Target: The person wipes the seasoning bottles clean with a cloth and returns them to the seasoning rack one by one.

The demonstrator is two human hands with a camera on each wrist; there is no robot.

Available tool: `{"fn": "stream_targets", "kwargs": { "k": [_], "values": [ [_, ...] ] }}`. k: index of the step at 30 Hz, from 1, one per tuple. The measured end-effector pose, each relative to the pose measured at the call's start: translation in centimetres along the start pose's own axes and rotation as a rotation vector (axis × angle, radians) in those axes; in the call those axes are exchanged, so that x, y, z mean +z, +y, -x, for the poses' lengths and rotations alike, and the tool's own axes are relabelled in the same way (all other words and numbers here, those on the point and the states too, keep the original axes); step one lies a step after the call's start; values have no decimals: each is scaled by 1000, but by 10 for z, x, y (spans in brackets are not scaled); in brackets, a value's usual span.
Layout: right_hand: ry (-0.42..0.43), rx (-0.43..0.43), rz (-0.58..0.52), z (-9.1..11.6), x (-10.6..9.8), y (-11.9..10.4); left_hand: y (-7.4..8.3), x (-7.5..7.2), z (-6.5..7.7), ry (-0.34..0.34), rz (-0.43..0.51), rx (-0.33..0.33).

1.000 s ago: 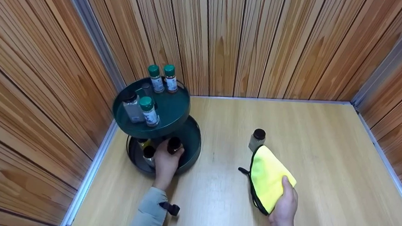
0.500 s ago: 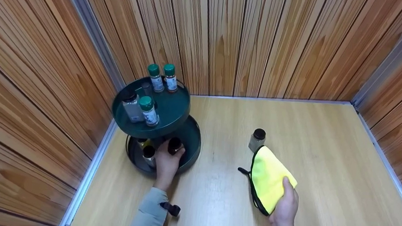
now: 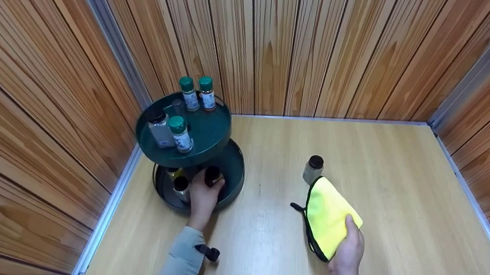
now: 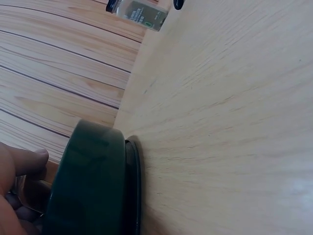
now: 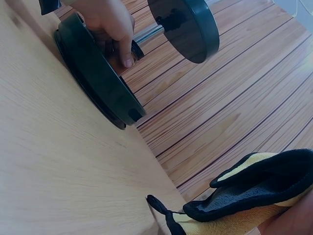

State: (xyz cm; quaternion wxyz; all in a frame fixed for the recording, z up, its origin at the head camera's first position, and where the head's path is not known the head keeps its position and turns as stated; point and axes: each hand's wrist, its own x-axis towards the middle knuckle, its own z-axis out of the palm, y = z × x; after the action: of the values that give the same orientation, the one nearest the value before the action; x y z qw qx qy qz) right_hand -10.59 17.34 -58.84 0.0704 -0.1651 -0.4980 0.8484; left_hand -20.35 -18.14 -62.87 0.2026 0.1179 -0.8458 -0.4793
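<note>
My left hand (image 3: 203, 196) reaches into the lower tier of a dark green two-tier round rack (image 3: 236, 176) and grips a dark-capped spice jar (image 3: 212, 175). Two more jars stand to its left on that tier, one a clear jar with a dark cap (image 3: 181, 186), the other a yellowish jar (image 3: 174, 173) partly hidden by the upper tray. My right hand (image 3: 347, 248) holds a folded yellow cloth (image 3: 328, 220) with black edging and a loop, thumb on top. Just behind the cloth, a dark-capped clear jar (image 3: 313, 170) stands upright on the table.
The rack's upper tray (image 3: 211, 137) carries green-capped bottles (image 3: 181, 134) and a larger dark-capped jar (image 3: 161, 130). It stands close to the left wooden wall (image 3: 43, 106). Bare tabletop (image 3: 259, 227) lies between my hands.
Both hands keep their grips and stay nearly in place. The whole scene has shifted very slightly upward in the head view.
</note>
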Motion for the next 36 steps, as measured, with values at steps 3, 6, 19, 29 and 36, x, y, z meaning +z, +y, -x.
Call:
{"fn": "stream_targets", "kwargs": {
  "k": [3,6,19,29,36],
  "values": [
    [-1,-1,-7,0,0,0,1,0,0,-1,-6,1],
    [2,-3,-8,0,0,0,1,0,-1,-16,-5,-13],
    [33,20,1,0,-1,1,15,-8,3,-72,-24,-103],
    [43,31,-7,1,-3,0,33,-14,-1,-49,-101,-52],
    [63,21,37,-1,-4,-3,57,-10,0,-13,-109,52]
  ]
}}
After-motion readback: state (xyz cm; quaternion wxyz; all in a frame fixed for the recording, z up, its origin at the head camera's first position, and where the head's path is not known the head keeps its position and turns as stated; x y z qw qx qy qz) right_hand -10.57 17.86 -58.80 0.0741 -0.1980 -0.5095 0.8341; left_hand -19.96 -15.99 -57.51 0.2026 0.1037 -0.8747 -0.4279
